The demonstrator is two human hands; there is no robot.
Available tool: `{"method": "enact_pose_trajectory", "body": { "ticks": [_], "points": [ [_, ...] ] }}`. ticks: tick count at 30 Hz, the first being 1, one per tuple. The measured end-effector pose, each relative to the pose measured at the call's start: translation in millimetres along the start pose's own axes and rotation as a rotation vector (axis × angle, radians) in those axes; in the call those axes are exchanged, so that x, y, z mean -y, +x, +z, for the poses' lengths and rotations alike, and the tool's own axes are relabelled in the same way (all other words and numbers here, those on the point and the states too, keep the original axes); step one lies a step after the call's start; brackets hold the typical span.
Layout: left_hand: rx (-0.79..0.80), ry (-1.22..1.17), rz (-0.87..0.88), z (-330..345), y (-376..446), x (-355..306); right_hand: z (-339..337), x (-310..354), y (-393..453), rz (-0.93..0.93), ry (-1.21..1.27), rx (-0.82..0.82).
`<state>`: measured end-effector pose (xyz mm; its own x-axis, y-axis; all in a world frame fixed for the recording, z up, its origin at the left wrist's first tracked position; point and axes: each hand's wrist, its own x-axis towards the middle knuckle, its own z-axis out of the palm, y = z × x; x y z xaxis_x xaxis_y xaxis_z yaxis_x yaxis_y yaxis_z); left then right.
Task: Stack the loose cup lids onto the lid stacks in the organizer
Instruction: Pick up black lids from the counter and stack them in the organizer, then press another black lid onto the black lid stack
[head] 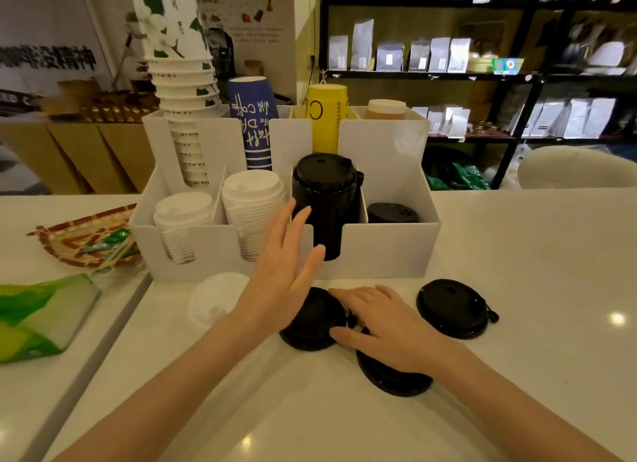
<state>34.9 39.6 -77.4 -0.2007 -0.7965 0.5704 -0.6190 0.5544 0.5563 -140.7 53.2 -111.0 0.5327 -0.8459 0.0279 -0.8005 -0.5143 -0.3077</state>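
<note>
A white organizer (389, 251) on the counter holds two white lid stacks (182, 216) (253, 203), a tall black lid stack (325, 192) and a short black stack (393, 213). Loose on the counter lie a white lid (215, 297) and three black lids: one in front of the organizer (310, 323), one nearer me (389, 379), one to the right (451, 308). My left hand (282, 272) hovers flat, fingers apart, between the organizer and the first black lid. My right hand (382, 320) rests on that lid's right edge, thumb and fingers around it, and partly covers the nearer lid.
Paper cup stacks (179, 92) stand in the organizer's back slots, white, blue and yellow. A woven tray (69, 234) with sticks and a green packet (38, 320) lie on the left counter. Shelves with bags stand behind on the right.
</note>
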Motion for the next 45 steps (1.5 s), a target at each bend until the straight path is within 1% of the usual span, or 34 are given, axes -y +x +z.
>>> {"method": "enact_pose_trajectory", "body": {
  "ticks": [2, 6, 8, 10, 13, 16, 20, 25, 27, 31, 34, 38, 41, 45],
  "points": [
    [0.11, 0.003, -0.024, -2, -18, 2, 1, 0, 0, -0.001, 0.0, 0.002],
    [0.459, 0.054, -0.189, -4, -39, 7, 0, 0, -1, -0.005, -0.003, 0.019],
    [0.598, 0.096, -0.245, -1, -44, 7, -1, 1, -2, -0.001, 0.01, 0.025],
    [0.66, 0.146, -0.263, 1, -44, 7, -2, 2, -2, 0.009, 0.021, 0.03],
    [0.666, 0.176, -0.258, 1, -39, 7, -3, 3, -2, 0.007, 0.01, 0.031],
    [0.64, 0.147, -0.245, -2, -35, 5, -6, 5, -2, -0.008, 0.052, 0.015],
    [0.585, 0.097, -0.217, -11, -25, -2, -18, 6, -1, -0.017, 0.301, -0.015],
    [0.431, 0.027, -0.187, -31, -1, -16, -43, 7, -1, 0.034, 0.502, -0.152],
    [0.37, -0.024, -0.187, -39, 10, -23, -56, 9, 1, 0.047, 0.574, -0.233],
    [0.24, -0.087, -0.189, -52, 33, -36, -85, 15, 9, 0.021, 0.643, -0.418],
    [0.147, -0.075, -0.12, -60, 50, -43, -103, 17, 16, -0.021, 0.705, -0.53],
    [0.076, -0.108, -0.051, -66, 70, -46, -119, 15, 27, -0.087, 0.72, -0.666],
    [-0.017, -0.117, -0.012, -60, 83, -43, -122, 12, 39, -0.107, 0.74, -0.742],
    [-0.133, -0.121, -0.025, -42, 98, -32, -115, 4, 60, -0.062, 0.705, -0.788]
  ]
}}
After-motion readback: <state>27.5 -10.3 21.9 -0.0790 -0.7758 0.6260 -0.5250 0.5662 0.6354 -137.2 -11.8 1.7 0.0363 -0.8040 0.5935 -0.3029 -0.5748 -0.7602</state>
